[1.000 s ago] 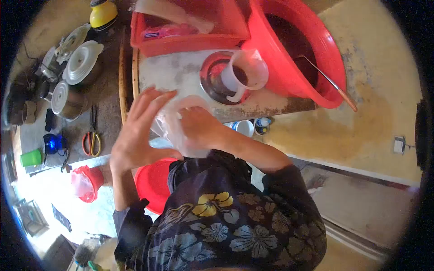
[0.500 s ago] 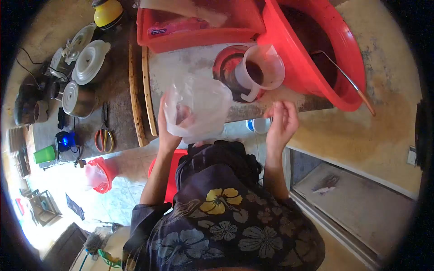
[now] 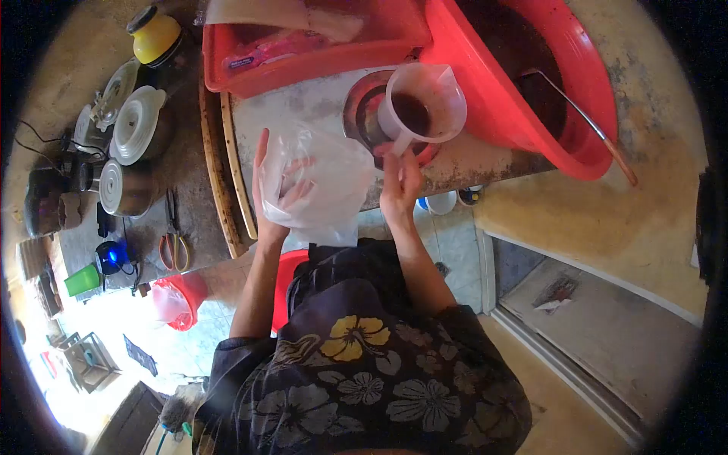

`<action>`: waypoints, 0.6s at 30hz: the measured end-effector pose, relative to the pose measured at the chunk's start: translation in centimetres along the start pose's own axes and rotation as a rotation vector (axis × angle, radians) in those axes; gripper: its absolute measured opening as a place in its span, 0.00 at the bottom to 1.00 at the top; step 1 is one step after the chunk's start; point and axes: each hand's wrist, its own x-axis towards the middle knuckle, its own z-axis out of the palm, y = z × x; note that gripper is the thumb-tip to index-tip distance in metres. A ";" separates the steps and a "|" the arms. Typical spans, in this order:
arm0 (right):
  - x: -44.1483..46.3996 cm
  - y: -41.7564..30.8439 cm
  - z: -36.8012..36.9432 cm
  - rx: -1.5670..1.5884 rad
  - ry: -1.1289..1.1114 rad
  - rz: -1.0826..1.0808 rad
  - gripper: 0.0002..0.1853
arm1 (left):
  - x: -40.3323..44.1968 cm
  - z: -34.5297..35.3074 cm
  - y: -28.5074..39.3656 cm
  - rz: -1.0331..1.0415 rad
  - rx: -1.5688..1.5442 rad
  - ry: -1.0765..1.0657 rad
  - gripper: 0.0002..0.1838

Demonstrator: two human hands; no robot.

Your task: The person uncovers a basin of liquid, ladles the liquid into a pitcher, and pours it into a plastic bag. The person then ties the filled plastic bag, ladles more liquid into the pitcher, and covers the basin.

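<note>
A clear plastic bag hangs at my left hand. Some of its fingers show blurrily through the film and one finger stands up along the bag's left edge. My right hand has its fingers closed on the handle of a translucent plastic measuring jug. Dark brown liquid lies in the bottom of the jug. Beneath and beside the jug is a round dark and red piece, mostly covered by it. The bag and the jug are side by side, a little apart.
A large red basin of dark liquid stands at the upper right, with a wooden-handled ladle across its rim. Behind the bag is a red rectangular tub. Scissors and several lidded pots occupy the left table.
My right hand has moved left and up and taken hold of the jug's handle. My left hand keeps the bag, which now hangs lower and fuller in view. The camera view has shifted slightly.
</note>
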 end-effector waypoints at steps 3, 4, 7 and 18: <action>0.0 2.7 -1.7 0.005 0.168 -0.132 0.11 | 0.8 -0.6 -0.3 -0.044 -0.154 -0.042 0.53; 0.2 3.9 -2.4 0.115 0.231 -0.183 0.14 | 1.0 -0.7 -0.2 -0.078 -0.241 -0.049 0.55; 1.0 4.2 -5.6 0.100 0.242 -0.144 0.13 | 2.0 -1.3 0.3 -0.062 -0.266 -0.044 0.61; 2.9 -11.4 -10.4 -0.326 -0.397 -0.005 0.19 | 4.4 0.6 8.4 0.228 0.201 -0.438 0.63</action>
